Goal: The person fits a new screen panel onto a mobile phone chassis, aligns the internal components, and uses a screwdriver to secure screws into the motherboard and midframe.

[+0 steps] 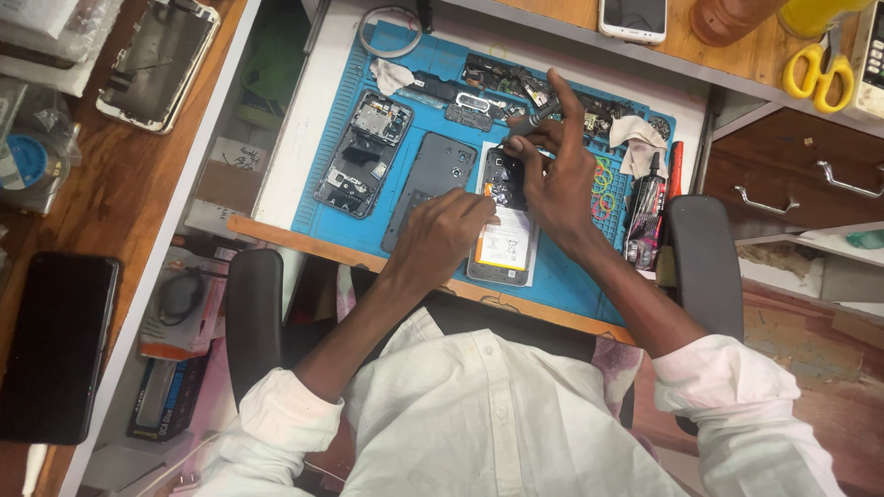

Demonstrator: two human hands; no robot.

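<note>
An opened phone (505,241) with its battery showing lies on the blue work mat (571,281). My left hand (440,235) rests on the phone's left edge and steadies it. My right hand (552,166) holds a small screwdriver (536,115) upright, its tip down on the phone's upper part. A dark back cover (433,170) lies just left of the phone. Further left sits another stripped phone frame (364,152).
Small parts and cloths (635,138) lie along the mat's far edge, a glue tube (647,207) at its right. Yellow scissors (818,69) and a white phone (633,18) lie on the wooden shelf. A black phone (55,345) lies left. Chair armrests (253,317) flank me.
</note>
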